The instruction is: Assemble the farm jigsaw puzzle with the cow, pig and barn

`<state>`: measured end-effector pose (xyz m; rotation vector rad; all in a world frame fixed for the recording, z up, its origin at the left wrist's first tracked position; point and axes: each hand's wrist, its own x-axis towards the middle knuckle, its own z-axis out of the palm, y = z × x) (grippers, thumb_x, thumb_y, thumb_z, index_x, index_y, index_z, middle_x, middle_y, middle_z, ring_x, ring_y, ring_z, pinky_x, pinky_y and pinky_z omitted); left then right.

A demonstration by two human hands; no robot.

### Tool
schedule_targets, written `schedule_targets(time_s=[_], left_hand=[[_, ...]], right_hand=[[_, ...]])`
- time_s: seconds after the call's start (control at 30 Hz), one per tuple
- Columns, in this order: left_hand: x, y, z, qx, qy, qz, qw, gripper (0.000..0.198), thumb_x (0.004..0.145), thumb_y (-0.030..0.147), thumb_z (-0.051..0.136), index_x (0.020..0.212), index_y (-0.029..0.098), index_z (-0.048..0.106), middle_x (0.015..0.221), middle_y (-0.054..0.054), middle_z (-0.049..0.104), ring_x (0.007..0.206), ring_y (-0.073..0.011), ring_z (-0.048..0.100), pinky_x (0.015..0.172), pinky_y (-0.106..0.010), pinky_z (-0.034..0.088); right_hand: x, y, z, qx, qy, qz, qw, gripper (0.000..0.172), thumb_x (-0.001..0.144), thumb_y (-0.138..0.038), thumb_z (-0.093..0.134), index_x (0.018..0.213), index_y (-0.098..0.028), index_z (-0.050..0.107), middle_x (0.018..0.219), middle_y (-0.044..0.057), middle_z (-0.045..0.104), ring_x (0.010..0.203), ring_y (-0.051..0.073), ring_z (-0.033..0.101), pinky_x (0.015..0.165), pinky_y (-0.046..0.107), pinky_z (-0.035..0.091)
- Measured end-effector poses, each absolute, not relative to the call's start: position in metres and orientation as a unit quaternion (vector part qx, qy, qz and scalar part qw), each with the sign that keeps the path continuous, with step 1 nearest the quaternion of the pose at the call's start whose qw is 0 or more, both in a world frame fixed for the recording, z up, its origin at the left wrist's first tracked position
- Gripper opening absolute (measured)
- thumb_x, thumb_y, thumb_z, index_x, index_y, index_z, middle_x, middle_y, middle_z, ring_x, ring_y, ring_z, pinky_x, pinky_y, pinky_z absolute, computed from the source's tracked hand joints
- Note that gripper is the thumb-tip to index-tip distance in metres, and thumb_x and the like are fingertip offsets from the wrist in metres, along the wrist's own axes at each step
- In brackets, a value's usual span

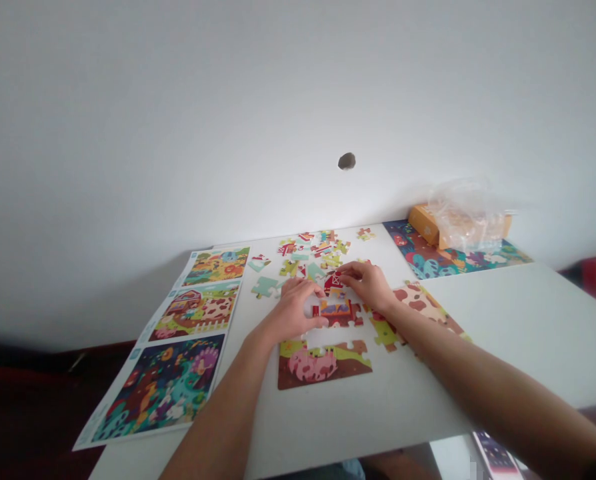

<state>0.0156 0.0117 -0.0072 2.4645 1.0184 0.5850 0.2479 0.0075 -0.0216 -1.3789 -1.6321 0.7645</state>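
Note:
My right hand [369, 283] pinches the edge of a red puzzle piece with a white barn-window pattern [334, 281]. Just below it lies a joined section with an orange and red picture [337, 309]. My left hand [294, 308] curves around the left side of that section, thumb and fingers apart; whether the fingertips press on it I cannot tell. Nearer to me is a joined strip showing a pink pig [314, 365]. A joined cow section [418, 301] lies to the right, partly covered by my right forearm.
Loose puzzle pieces [291, 267] are scattered toward the wall. At the left lies a sheet with three reference pictures [228, 347]. An orange box [425, 225] under clear plastic [471, 217] stands on a dark, colourful picture [428, 265] at the back right.

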Motion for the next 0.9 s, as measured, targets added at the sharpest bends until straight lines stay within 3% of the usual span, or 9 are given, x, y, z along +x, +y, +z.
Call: schedule_targets(time_s=[0.33, 0.67, 0.9], left_hand=[[0.016, 0.013, -0.008, 0.89, 0.355, 0.205, 0.2, 0.048, 0.067, 0.029, 0.087, 0.105, 0.022, 0.059, 0.106, -0.004, 0.063, 0.106, -0.0267, 0.054, 0.101, -0.043, 0.038], [0.015, 0.013, -0.012, 0.894, 0.364, 0.191, 0.177, 0.056, 0.069, 0.035, 0.085, 0.117, 0.023, 0.06, 0.116, -0.006, 0.058, 0.113, -0.0282, 0.051, 0.107, -0.046, 0.035], [0.015, 0.014, -0.01, 0.897, 0.364, 0.184, 0.172, 0.055, 0.069, 0.038, 0.085, 0.117, 0.022, 0.063, 0.113, -0.007, 0.059, 0.113, -0.0285, 0.051, 0.108, -0.049, 0.036]], right_hand=[[0.243, 0.01, -0.021, -0.562, -0.715, 0.223, 0.35, 0.017, 0.084, -0.021, 0.069, 0.1, -0.022, 0.076, 0.09, 0.004, 0.077, 0.082, 0.018, 0.067, 0.08, 0.03, 0.05], [0.236, 0.009, -0.016, -0.587, -0.663, 0.28, 0.37, 0.012, 0.085, -0.024, 0.069, 0.095, -0.021, 0.076, 0.085, 0.002, 0.077, 0.074, 0.015, 0.067, 0.072, 0.026, 0.049], [0.238, 0.01, -0.024, -0.57, -0.703, 0.23, 0.358, 0.016, 0.086, -0.026, 0.068, 0.099, -0.023, 0.076, 0.092, 0.003, 0.076, 0.08, 0.017, 0.067, 0.079, 0.03, 0.051]])
